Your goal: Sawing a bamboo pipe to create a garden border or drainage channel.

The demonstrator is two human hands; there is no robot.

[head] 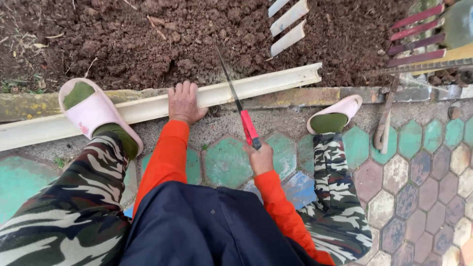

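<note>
Left hand (183,102) flat, fingers spread, pins the strip (162,104) on the curb (276,96); right hand (259,158) grips saw (241,111) handle; strip looks light, stiff, likely slick, so hold beside the cut.

Both arms in bright orange long sleeves, cuffs ending at the wrists of the bare left hand (185,102) and right hand (259,158). Dark navy garment over the torso, below the hands. Camouflage trousers, green socks, pale pink slide sandals outboard of each hand.
</note>
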